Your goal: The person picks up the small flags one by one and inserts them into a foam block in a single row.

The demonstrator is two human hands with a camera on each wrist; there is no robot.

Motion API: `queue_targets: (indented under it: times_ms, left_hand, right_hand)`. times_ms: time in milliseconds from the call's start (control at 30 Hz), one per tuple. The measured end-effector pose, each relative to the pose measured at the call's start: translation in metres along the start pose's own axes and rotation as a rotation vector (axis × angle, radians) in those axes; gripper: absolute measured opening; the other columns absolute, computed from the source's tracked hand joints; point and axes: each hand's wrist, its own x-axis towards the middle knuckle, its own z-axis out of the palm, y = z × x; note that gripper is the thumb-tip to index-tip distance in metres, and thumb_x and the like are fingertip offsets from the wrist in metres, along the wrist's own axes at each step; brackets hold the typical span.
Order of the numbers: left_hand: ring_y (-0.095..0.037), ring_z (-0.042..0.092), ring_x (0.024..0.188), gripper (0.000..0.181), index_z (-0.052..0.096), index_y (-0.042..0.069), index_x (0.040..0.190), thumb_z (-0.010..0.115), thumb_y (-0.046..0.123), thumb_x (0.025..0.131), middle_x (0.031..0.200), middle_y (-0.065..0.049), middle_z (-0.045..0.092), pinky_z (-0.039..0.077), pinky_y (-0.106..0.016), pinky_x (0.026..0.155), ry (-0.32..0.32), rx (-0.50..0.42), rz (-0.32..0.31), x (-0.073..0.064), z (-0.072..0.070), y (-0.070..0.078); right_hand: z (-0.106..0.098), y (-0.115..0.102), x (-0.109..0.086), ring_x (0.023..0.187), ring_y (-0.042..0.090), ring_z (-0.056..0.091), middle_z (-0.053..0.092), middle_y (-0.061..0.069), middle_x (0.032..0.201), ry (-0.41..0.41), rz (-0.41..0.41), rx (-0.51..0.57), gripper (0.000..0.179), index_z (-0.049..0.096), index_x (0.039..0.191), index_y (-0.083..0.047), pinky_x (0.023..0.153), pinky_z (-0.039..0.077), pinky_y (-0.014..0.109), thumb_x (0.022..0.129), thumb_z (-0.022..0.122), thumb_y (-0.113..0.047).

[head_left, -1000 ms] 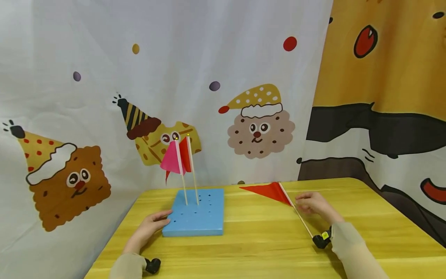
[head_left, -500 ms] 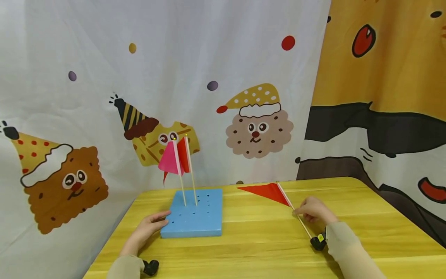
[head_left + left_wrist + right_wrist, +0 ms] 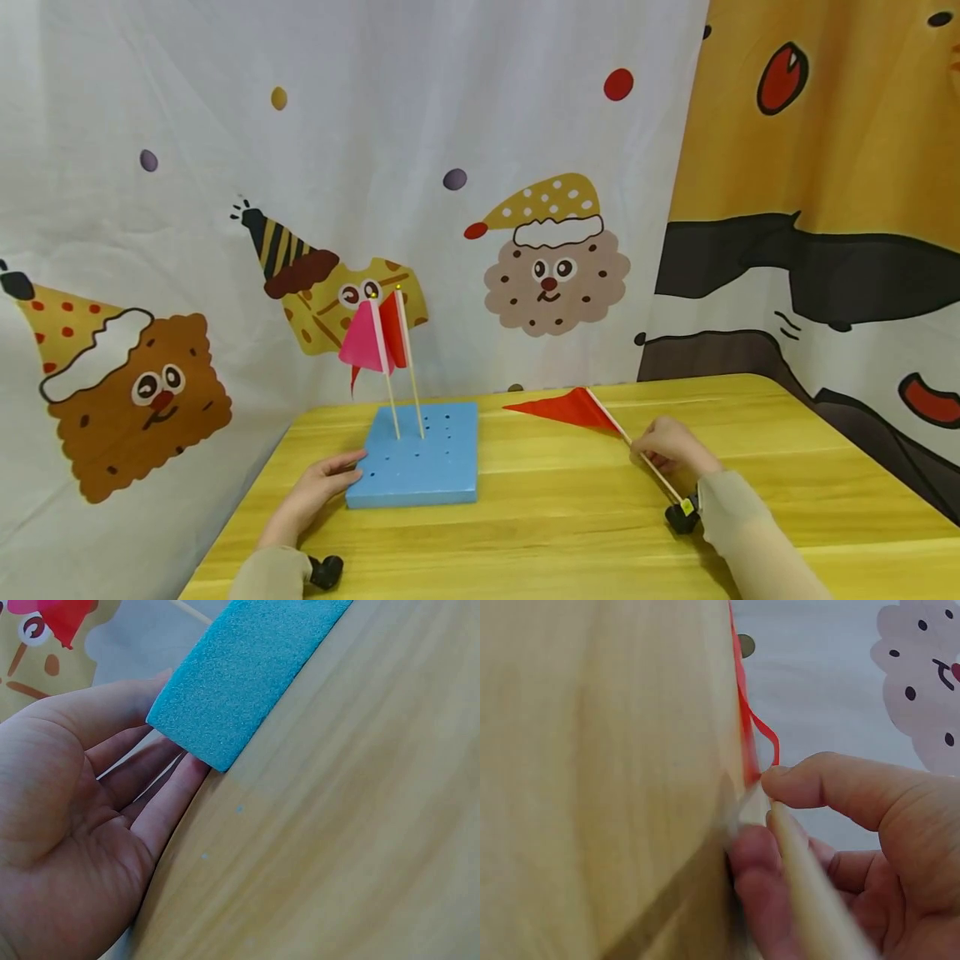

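A blue foam block (image 3: pixel 420 482) with small holes lies on the wooden table. A pink flag (image 3: pixel 363 337) and a red flag (image 3: pixel 393 327) on thin sticks stand upright in it. At the block's left edge my left hand (image 3: pixel 318 487) rests with fairly straight fingers; the left wrist view has the thumb (image 3: pixel 120 705) against the block's side and the other fingers partly behind it. My right hand (image 3: pixel 672 446) pinches the stick (image 3: pixel 806 881) of another red flag (image 3: pixel 568 410) between thumb and fingers. That flag points left, low over the table, its cloth partly hidden in the right wrist view.
The wooden table (image 3: pixel 555 533) reaches back to a hanging cloth (image 3: pixel 517 92) printed with cartoon biscuits. Black wrist cameras are worn on the left wrist (image 3: pixel 326 572) and right wrist (image 3: pixel 681 518).
My right hand has moved onto the loose red flag's stick and now pinches it; the flag has shifted slightly left. My left hand has stayed at the block. The head view has shifted slightly.
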Motion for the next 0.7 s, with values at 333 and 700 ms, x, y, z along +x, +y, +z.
queue_targets:
  times_ms: [333,700]
  left_hand:
    - [-0.039,0.044,0.129,0.054,0.049,0.000,0.141,0.065,0.022,0.095,0.146,-0.025,0.041,0.043,-0.044,0.103,-0.006,-0.022,0.001,-0.0009,-0.0002,-0.0007]
    - [-0.038,0.044,0.129,0.054,0.049,0.000,0.141,0.065,0.022,0.095,0.146,-0.024,0.040,0.042,-0.046,0.105,-0.001,-0.027,-0.003,0.0000,0.0002,-0.0011]
  right_hand:
    - [-0.0039,0.0015,0.0045,0.058,0.017,0.065,0.066,0.008,0.070,-0.149,0.005,0.262,0.030,0.060,0.106,0.013,0.052,0.055,0.029,0.091,0.061,-0.012]
    - [-0.0067,0.0030,0.0076,0.067,0.017,0.069,0.068,0.004,0.073,-0.261,-0.025,0.358,0.035,0.058,0.114,0.013,0.054,0.055,0.024,0.096,0.057,-0.016]
